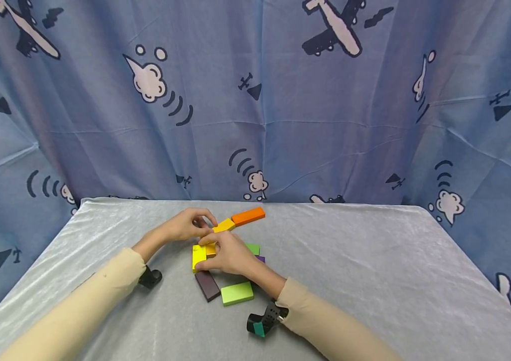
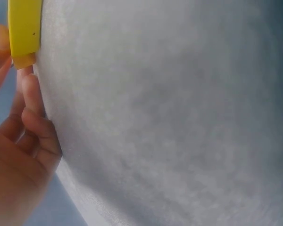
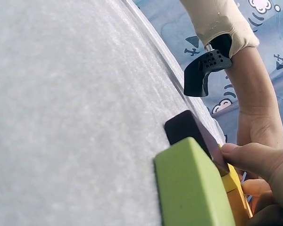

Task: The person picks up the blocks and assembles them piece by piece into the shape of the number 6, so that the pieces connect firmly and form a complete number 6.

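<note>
My right hand (image 1: pixel 230 255) holds a bright yellow block (image 1: pixel 199 258) lengthwise, its thumb at the near end and its index finger at the far end. Beyond it, my left hand (image 1: pixel 187 225) curves its thumb and index finger round the near end of an amber block (image 1: pixel 225 224). In the left wrist view, the loosely bent lower fingers (image 2: pixel 37 127) lie just over the cloth. Touching the yellow block's near end is a dark brown block (image 1: pixel 207 286). Another amber block (image 1: pixel 210 249) shows partly beside it, mostly behind my right hand.
An orange block (image 1: pixel 248 216) adjoins the far amber one. A lime green block (image 1: pixel 237 294) lies nearest me; a green block (image 1: pixel 253 248) and a purple block (image 1: pixel 260 258) peek out past my right hand. Pale cloth (image 1: pixel 350 276) covers the table, and a blue printed curtain (image 1: pixel 282 100) hangs behind.
</note>
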Demonstrator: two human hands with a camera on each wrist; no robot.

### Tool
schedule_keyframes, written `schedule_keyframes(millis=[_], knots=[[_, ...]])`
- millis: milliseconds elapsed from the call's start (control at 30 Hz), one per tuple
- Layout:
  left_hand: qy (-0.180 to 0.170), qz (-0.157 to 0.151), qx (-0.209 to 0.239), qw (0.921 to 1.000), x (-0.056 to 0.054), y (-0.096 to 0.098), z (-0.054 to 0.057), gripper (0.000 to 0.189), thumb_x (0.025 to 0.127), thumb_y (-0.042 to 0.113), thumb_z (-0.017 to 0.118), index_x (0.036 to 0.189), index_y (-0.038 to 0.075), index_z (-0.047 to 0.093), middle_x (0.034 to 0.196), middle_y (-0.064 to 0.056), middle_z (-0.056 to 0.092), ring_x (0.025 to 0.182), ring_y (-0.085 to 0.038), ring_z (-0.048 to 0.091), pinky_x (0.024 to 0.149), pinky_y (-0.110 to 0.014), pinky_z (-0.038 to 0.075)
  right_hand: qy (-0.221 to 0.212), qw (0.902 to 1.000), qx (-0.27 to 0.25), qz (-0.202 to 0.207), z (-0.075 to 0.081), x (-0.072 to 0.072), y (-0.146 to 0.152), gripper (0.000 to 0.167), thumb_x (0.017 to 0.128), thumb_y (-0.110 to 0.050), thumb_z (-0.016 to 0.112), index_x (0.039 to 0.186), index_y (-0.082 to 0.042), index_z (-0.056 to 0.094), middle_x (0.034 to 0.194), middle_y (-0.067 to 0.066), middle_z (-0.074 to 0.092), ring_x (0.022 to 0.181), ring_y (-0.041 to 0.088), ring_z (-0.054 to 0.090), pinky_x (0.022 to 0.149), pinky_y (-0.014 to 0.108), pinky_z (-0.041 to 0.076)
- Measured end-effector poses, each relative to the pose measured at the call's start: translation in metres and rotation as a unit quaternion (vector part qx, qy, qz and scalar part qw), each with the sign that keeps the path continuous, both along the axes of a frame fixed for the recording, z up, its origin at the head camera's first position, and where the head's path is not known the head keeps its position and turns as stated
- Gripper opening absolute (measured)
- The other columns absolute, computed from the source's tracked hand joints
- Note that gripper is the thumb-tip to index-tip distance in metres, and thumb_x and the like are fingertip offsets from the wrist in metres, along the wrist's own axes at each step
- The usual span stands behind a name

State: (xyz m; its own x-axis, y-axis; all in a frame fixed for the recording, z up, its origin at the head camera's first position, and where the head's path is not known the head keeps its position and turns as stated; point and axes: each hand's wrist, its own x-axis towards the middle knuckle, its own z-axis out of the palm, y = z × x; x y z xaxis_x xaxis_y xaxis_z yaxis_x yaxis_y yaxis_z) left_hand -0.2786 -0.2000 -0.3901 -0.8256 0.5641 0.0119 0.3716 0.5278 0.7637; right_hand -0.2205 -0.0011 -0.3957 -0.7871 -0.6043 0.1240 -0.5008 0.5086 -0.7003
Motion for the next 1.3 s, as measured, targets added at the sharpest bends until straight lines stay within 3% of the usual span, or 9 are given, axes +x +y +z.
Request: schedule_keyframes(millis=[333,533,600,700,767,933,1300], knots=[[0.002,-0.007,0.003,1.0000,0.001,0.000,-0.002,0.019,0.095,-0.002,0.068,0.114,0.001,0.069,0.095,-0.007,0.072,0.086,-0.023,0.067,0.075,-0.036,0.053,-0.002,1.0000,0.000,-0.002,-0.002,0.001,0.001,0.053,0.079,-0.031,0.091,0.124,-0.009,0.073,0.068,-0.001,0.054,0.055,0.010,0.033,0.053,0.024,0.026],[0.006,-0.013,0.009,0.9998,-0.001,-0.001,-0.003,0.020,0.095,-0.004,0.067,0.114,0.000,0.069,0.095,-0.008,0.072,0.086,-0.023,0.067,0.075,-0.036,0.053,-0.016,0.9998,-0.013,-0.002,0.000,0.000,0.002,0.053,0.078,-0.028,0.091,0.124,-0.007,0.073,0.078,-0.003,0.061,0.054,0.009,0.034,0.051,0.024,0.027],[0.017,-0.019,0.009,0.9996,-0.001,-0.002,-0.003,0.020,0.095,-0.003,0.067,0.115,0.000,0.068,0.098,-0.008,0.072,0.088,-0.023,0.067,0.077,-0.036,0.053,-0.025,0.9995,-0.020,-0.001,0.004,0.000,0.005,0.052,0.079,-0.026,0.091,0.124,-0.006,0.073,0.073,0.000,0.060,0.051,0.010,0.033,0.049,0.024,0.027],[0.035,-0.022,0.013,0.9991,0.000,-0.005,0.001,0.022,0.097,0.000,0.067,0.119,-0.001,0.067,0.102,-0.010,0.072,0.092,-0.025,0.068,0.082,-0.039,0.054,-0.038,0.9987,-0.033,0.002,0.013,0.000,0.013,0.050,0.080,-0.024,0.090,0.123,-0.005,0.073,0.067,-0.001,0.058,0.047,0.009,0.031,0.046,0.024,0.026],[0.049,-0.016,0.016,0.9985,0.002,-0.009,0.006,0.023,0.098,0.002,0.067,0.120,-0.002,0.066,0.110,-0.014,0.069,0.096,-0.027,0.067,0.086,-0.042,0.054,-0.041,0.9985,-0.037,0.007,0.019,-0.001,0.020,0.048,0.080,-0.023,0.090,0.121,-0.004,0.073,0.058,0.001,0.051,0.046,0.010,0.031,0.044,0.023,0.027],[0.057,0.006,0.007,0.9983,0.007,-0.024,0.017,0.026,0.098,0.007,0.069,0.121,-0.004,0.066,0.121,-0.021,0.063,0.099,-0.029,0.065,0.088,-0.045,0.053,-0.037,0.9986,-0.037,0.003,0.029,-0.002,0.044,0.046,0.080,-0.024,0.089,0.118,-0.002,0.074,0.053,-0.003,0.037,0.046,0.010,0.030,0.044,0.023,0.028],[0.040,-0.006,-0.010,0.9991,0.026,-0.052,0.016,0.026,0.096,0.007,0.071,0.119,-0.003,0.066,0.103,-0.010,0.069,0.088,-0.024,0.066,0.074,-0.035,0.055,-0.056,0.9968,-0.056,-0.003,0.024,-0.006,0.093,0.043,0.083,-0.024,0.087,0.118,-0.002,0.073,0.057,-0.005,0.028,0.051,0.012,0.027,0.049,0.025,0.026]])
